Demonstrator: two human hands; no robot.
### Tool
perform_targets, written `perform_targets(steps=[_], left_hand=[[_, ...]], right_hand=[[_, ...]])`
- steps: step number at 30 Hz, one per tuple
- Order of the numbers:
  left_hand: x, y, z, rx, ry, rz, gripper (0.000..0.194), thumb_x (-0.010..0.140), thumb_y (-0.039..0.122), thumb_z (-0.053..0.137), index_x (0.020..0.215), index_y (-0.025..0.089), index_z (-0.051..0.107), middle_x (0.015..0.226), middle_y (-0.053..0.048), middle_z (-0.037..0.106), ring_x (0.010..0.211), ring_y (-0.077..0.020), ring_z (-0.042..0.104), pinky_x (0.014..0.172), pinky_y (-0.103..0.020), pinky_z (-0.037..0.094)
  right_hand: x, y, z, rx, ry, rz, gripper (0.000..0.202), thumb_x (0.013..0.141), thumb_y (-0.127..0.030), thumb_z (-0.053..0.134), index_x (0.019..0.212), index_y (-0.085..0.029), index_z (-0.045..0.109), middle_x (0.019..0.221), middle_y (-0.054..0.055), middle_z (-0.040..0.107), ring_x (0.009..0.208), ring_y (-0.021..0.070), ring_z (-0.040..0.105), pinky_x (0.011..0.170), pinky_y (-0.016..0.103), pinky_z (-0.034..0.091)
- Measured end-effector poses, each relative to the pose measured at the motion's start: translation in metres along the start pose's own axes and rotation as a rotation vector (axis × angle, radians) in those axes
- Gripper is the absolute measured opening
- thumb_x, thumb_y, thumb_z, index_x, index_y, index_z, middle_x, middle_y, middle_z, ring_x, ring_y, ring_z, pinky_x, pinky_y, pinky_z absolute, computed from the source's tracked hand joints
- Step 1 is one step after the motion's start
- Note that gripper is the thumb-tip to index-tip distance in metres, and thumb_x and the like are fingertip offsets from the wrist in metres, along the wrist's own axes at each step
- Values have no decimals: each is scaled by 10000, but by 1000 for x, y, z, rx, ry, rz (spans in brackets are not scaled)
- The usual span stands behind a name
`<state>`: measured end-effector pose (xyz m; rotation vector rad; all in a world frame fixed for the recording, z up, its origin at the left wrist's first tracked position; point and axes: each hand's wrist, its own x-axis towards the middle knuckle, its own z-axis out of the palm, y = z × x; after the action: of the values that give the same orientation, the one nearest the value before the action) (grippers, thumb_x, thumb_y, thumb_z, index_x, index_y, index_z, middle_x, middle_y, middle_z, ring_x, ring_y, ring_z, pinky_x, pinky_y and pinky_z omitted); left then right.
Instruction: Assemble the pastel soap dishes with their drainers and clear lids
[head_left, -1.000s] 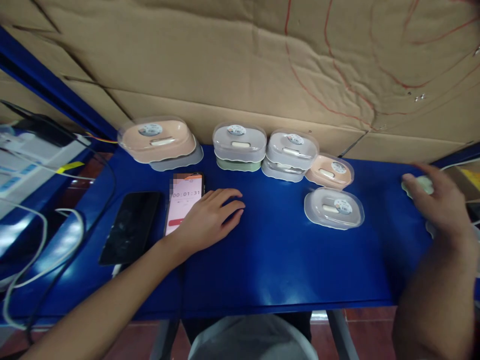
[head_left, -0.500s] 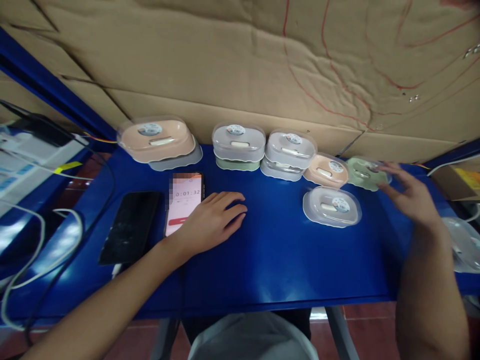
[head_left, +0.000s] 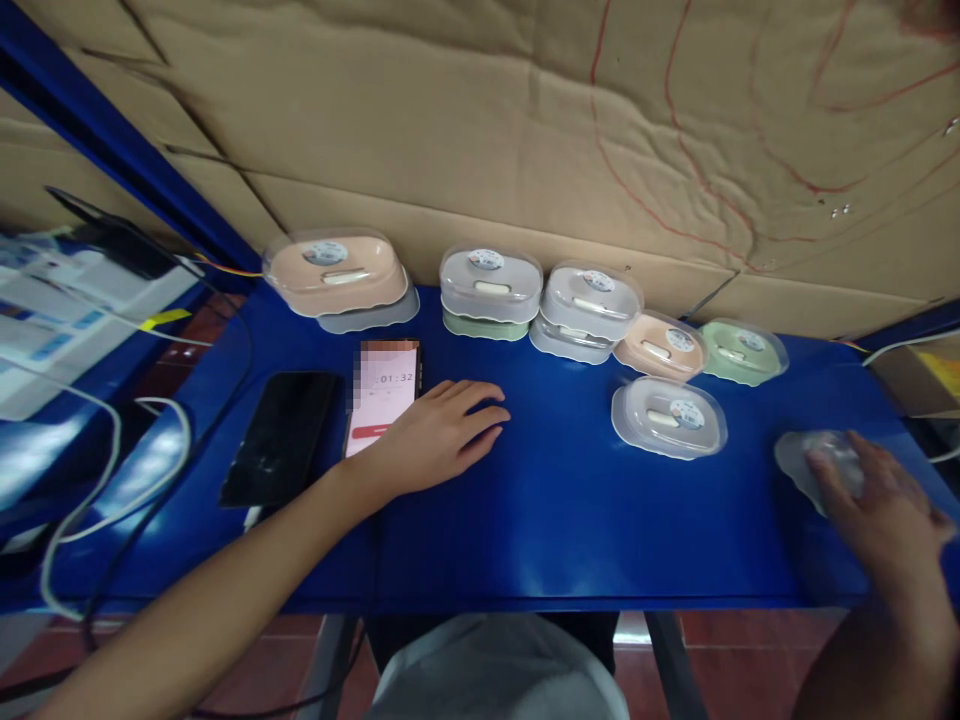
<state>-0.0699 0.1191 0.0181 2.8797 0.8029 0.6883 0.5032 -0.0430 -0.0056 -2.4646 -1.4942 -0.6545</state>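
At the right of the table, my right hand [head_left: 885, 500] is closed over a grey oval box with a clear lid [head_left: 796, 462]; the hand is smeared by motion and covers much of the box. My left hand [head_left: 442, 430] lies palm down on the blue table, fingers spread and holding nothing. Beside its wrist is a phone with a lit timer screen [head_left: 382, 395]. A similar grey box [head_left: 667, 418] sits alone between my hands. Behind it stand a peach box [head_left: 658, 347] and a green box [head_left: 744, 352].
Along the cardboard wall [head_left: 420, 130] are a grey box over a green one [head_left: 491, 285], two stacked grey boxes [head_left: 589, 305] and a peach box on a grey one [head_left: 330, 275]. A dark phone [head_left: 279, 440] and cables [head_left: 187, 440] occupy the left side.
My right hand has come down from near the green box and toward me, onto the grey box from the right edge, which now sits further left. My left hand stays put.
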Motion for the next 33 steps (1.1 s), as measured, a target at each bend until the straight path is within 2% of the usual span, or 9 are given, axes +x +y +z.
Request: perform_targets(steps=[5, 9, 15, 18, 21, 25, 29, 31, 33], left_hand=[[9, 12, -12, 32, -115, 21, 291, 1097, 218, 556, 1350, 197, 697, 1406, -149, 678, 1245, -329, 691, 1008, -506, 581], [28, 41, -20, -11, -195, -20, 398, 1092, 231, 563, 1486, 207, 605, 1498, -161, 630, 1341, -330, 648, 1090, -514, 559], [92, 64, 2, -27, -270, 29, 769, 1000, 343, 763, 1662, 270, 378, 1791, -168, 274, 1647, -394, 298, 1286, -596, 357], [110, 58, 12, -11, -274, -13, 709, 1002, 332, 766, 1622, 236, 435, 1735, -164, 402, 1610, -372, 381, 1269, -562, 390], [101, 59, 10, 4, -247, -74, 544, 1019, 324, 744, 1519, 237, 548, 1589, -142, 589, 1462, -355, 562, 1142, -529, 518], [70, 72, -3, 29, -185, -165, 474, 1063, 327, 676, 1511, 222, 563, 1514, -144, 650, 1362, -360, 638, 1047, -534, 576], [55, 77, -6, -33, -92, -289, 367, 1114, 301, 569, 1471, 217, 585, 1410, -141, 699, 1254, -303, 701, 1023, -488, 605], [54, 80, -3, -14, -38, -332, 323, 1114, 249, 546, 1430, 225, 608, 1409, -140, 693, 1272, -304, 693, 1057, -511, 591], [53, 90, 1, 20, 13, -326, 295, 1099, 189, 539, 1377, 215, 636, 1383, -140, 704, 1284, -306, 684, 1084, -524, 572]], right_hand=[[-10, -89, -34, 262, -156, -237, 738, 1016, -774, 413, 1576, -305, 522, 1648, 162, 523, 1522, 372, 502, 1201, 608, 356], [-18, -118, -50, 342, -181, -500, 670, 1051, -678, 471, 1610, -309, 462, 1689, 147, 473, 1543, 381, 478, 1231, 627, 334], [-9, -124, -64, 484, -314, -735, 637, 1071, -550, 568, 1662, -394, 386, 1704, 74, 466, 1531, 336, 507, 1176, 555, 434], [12, -127, -60, 592, -411, -816, 698, 1035, -562, 647, 1658, -371, 399, 1604, 71, 592, 1463, 309, 587, 1112, 499, 511], [32, -130, -50, 652, -464, -860, 713, 1020, -549, 677, 1654, -358, 412, 1569, 78, 624, 1450, 315, 602, 1134, 524, 515], [37, -130, -46, 689, -368, -775, 627, 1050, -440, 643, 1639, -364, 442, 1605, 93, 584, 1485, 354, 559, 1182, 608, 455], [10, -120, -62, 798, -303, -764, 525, 1008, -250, 687, 1509, -370, 585, 1343, 54, 755, 1264, 305, 705, 1056, 501, 515], [-8, -118, -70, 817, -341, -816, 451, 984, -277, 731, 1421, -346, 644, 1191, 32, 796, 1119, 277, 745, 956, 443, 535], [-26, -122, -74, 742, -344, -825, 434, 978, -393, 755, 1394, -311, 662, 1207, 50, 793, 1091, 290, 745, 933, 448, 525]])
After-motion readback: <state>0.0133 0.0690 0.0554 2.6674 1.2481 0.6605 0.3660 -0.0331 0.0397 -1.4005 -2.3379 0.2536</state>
